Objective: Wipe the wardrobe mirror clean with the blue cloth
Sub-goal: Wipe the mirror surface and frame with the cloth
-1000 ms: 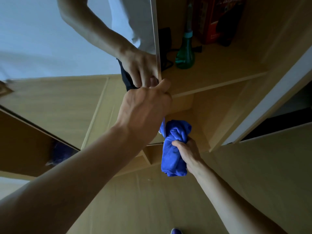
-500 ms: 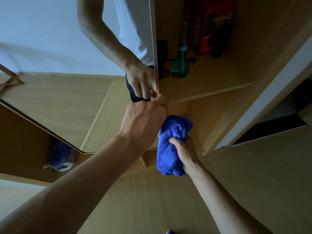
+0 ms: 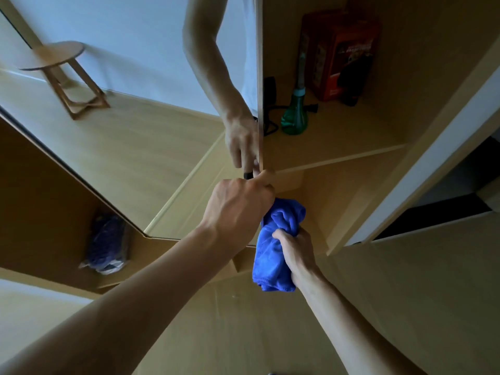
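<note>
Here, blue cloth (image 3: pixel 276 244) bunched, right hand (image 3: pixel 295 250)

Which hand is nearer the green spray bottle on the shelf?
Left. The left hand grips the mirror door at its edge, below the green spray bottle; the right hand is lower down, holding the blue cloth.

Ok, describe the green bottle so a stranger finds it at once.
Inside the wardrobe, find the shelf right of the mirror door's edge. The green bottle stands there, between a black adapter and a red box. It alone is green and slim-necked.
</note>
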`<state>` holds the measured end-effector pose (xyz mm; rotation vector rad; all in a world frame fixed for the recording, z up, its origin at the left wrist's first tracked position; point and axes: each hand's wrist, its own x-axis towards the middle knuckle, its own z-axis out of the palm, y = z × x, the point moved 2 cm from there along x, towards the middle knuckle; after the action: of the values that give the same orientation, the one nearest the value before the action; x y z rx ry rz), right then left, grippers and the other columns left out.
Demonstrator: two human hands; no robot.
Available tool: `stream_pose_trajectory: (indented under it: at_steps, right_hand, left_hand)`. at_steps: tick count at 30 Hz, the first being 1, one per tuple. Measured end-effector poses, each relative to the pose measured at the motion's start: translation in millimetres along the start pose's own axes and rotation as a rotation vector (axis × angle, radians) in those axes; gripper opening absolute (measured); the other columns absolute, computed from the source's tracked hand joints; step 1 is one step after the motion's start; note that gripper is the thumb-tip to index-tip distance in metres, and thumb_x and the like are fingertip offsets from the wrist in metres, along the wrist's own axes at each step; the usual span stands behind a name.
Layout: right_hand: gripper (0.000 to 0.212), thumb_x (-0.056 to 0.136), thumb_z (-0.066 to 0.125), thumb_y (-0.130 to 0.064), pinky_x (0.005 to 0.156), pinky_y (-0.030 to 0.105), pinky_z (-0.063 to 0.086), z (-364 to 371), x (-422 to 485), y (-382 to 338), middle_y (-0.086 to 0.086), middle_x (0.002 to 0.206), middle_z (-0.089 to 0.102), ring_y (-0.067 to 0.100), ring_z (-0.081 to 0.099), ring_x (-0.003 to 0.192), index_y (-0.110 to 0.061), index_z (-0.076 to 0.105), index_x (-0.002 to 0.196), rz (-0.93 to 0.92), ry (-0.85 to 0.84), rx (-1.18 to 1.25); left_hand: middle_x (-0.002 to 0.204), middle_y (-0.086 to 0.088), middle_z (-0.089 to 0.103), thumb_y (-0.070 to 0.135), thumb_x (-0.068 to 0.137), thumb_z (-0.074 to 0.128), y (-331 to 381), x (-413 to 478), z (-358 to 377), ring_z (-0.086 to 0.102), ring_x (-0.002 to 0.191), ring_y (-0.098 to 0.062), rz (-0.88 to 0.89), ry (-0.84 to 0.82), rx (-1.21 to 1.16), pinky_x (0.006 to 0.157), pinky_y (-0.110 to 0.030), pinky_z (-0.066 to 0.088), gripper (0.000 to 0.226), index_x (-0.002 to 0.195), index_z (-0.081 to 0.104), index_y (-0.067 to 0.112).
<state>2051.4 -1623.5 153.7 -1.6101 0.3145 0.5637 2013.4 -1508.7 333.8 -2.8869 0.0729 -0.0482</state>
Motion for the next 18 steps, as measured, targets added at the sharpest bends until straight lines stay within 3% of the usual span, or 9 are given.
stream_pose_trajectory:
  at_steps: [2,6,9,11,14,16,18]
  right_hand:
    - [0.029,0.069,0.06,-0.023,0.069,0.037,0.052,-0.3,-12.2,-18.5,0.001,0.072,0.062,0.02,0.064,0.071,-0.008,0.066,0.093,-0.028,-0.004,0.027]
    - [0.037,0.068,0.061,-0.025,0.071,0.041,0.052,-2.7,-34.5,-53.8,0.005,0.077,0.061,0.023,0.062,0.075,-0.002,0.063,0.098,-0.088,-0.036,0.067]
    - [0.043,0.068,0.062,-0.027,0.07,0.039,0.048,-5.4,-46.4,-75.0,0.007,0.077,0.057,0.024,0.059,0.074,0.003,0.059,0.099,-0.129,-0.061,0.076]
    - [0.042,0.071,0.063,-0.027,0.07,0.041,0.048,-7.6,-52.9,-84.1,0.01,0.077,0.057,0.027,0.06,0.075,0.004,0.058,0.099,-0.156,-0.061,0.059]
    - [0.043,0.072,0.061,-0.026,0.075,0.056,0.053,-7.4,-61.0,-88.3,0.03,0.086,0.062,0.049,0.063,0.084,0.007,0.057,0.099,-0.191,-0.086,0.035]
    - [0.039,0.072,0.06,-0.025,0.077,0.057,0.054,-7.5,-64.4,-84.8,0.024,0.084,0.064,0.047,0.065,0.086,0.005,0.058,0.098,-0.178,-0.078,0.005]
    - [0.028,0.076,0.06,-0.021,0.07,0.047,0.052,-7.6,-63.5,-78.9,0.011,0.077,0.061,0.034,0.065,0.077,0.0,0.061,0.094,-0.147,-0.063,0.009]
  left_hand:
    - [0.125,0.007,0.05,-0.003,0.09,0.045,1.0,0.8,-5.2,0.046,0.063,-0.02,0.021,-0.007,0.034,0.043,-0.029,0.017,0.038,0.113,0.063,0.022]
    - [0.119,0.006,0.053,-0.002,0.091,0.048,-2.5,2.8,-25.0,0.064,0.077,-0.022,0.044,0.008,0.067,0.044,-0.029,0.019,0.036,0.114,0.064,0.022]
    - [0.122,0.006,0.049,0.005,0.093,0.05,-9.0,4.1,-50.4,0.063,0.08,-0.02,0.021,0.084,0.088,0.042,-0.029,0.017,0.033,0.116,0.064,0.022]
    - [0.131,0.006,0.048,0.008,0.091,0.053,-12.5,4.2,-67.8,0.053,0.068,-0.019,0.01,0.131,0.109,0.042,-0.029,0.015,0.032,0.115,0.067,0.025]
    - [0.129,0.008,0.052,0.011,0.088,0.058,-17.1,2.4,-92.3,0.019,0.053,-0.015,-0.008,0.214,0.158,0.041,-0.028,0.009,0.028,0.105,0.071,0.028]
    - [0.122,0.008,0.055,0.011,0.087,0.059,-19.6,1.0,-106.0,0.01,0.051,-0.016,-0.026,0.257,0.178,0.041,-0.027,0.007,0.027,0.104,0.07,0.029]
    - [0.119,0.007,0.054,0.009,0.087,0.058,-22.8,-0.1,-117.6,0.01,0.047,-0.016,-0.042,0.269,0.178,0.042,-0.028,0.008,0.028,0.104,0.069,0.029]
